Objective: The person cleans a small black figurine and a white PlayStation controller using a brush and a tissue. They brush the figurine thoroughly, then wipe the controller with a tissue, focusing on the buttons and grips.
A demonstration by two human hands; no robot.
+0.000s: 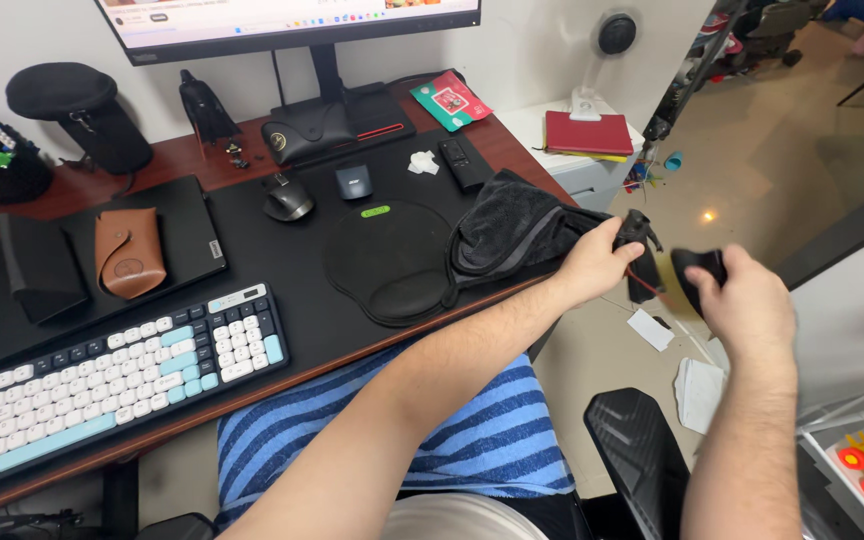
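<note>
Single head view — looked down from seated height, angled right across desk (282, 330) edge toward floor (802, 150); forearms close — monitor (292, 25) cropped at top.

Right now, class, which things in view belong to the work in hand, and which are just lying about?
In hand:
left hand
right hand
small black object held by the left
black object held by the right

Lying about:
dark folded cloth
black wrist-rest mouse pad
brown leather glasses case
white and blue keyboard
</note>
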